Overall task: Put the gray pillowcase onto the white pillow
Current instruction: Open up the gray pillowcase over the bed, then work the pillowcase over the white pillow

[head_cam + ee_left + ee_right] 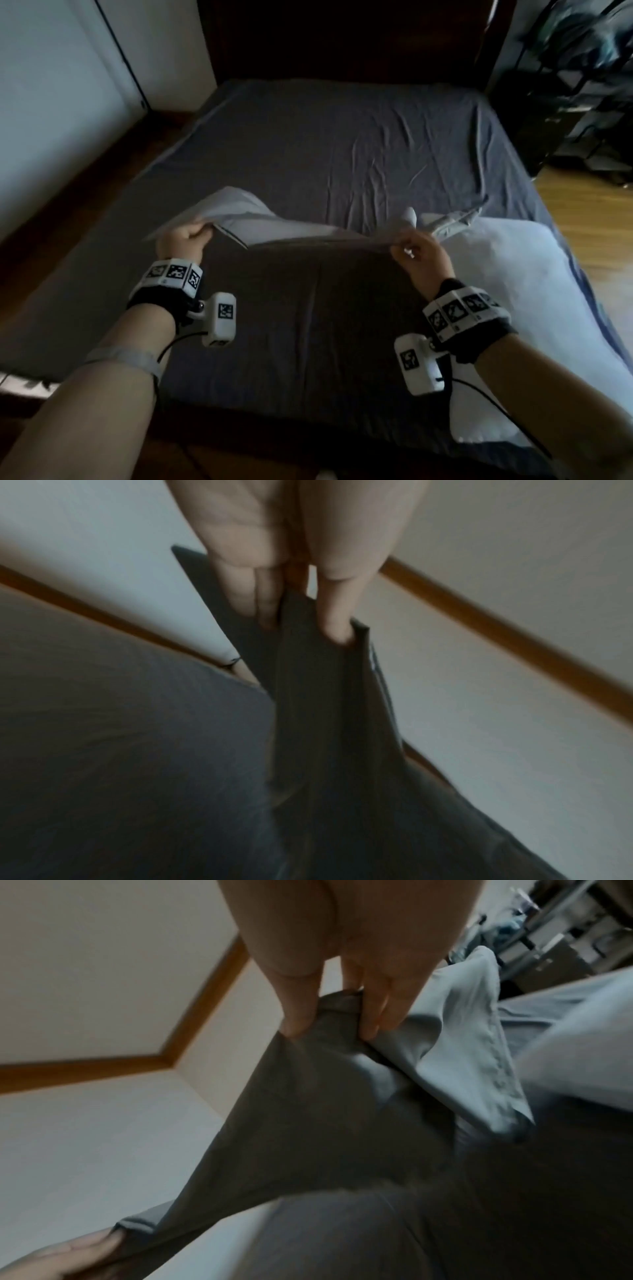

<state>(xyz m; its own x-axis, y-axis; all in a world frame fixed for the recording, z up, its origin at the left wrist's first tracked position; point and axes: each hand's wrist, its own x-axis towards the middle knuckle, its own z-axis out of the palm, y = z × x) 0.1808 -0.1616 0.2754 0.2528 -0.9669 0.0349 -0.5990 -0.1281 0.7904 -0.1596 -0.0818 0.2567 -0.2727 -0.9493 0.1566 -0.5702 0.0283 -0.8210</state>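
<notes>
I hold the gray pillowcase (291, 229) stretched in the air above the bed, between both hands. My left hand (186, 240) grips its left end, fingers and thumb pinching the cloth (308, 696). My right hand (416, 251) pinches its right end, where the fabric (325, 1110) bunches and folds over; my left hand (68, 1256) also shows at the lower left of the right wrist view. The white pillow (513, 274) lies on the bed's right side, just right of my right hand, with part of the pillowcase draped toward it.
The bed (325, 144) carries a dark gray sheet and fills the middle. A white wall (51, 102) runs along the left. A dark headboard (342, 37) stands at the back. Wooden floor (589, 212) and dark shelving (565, 85) lie to the right.
</notes>
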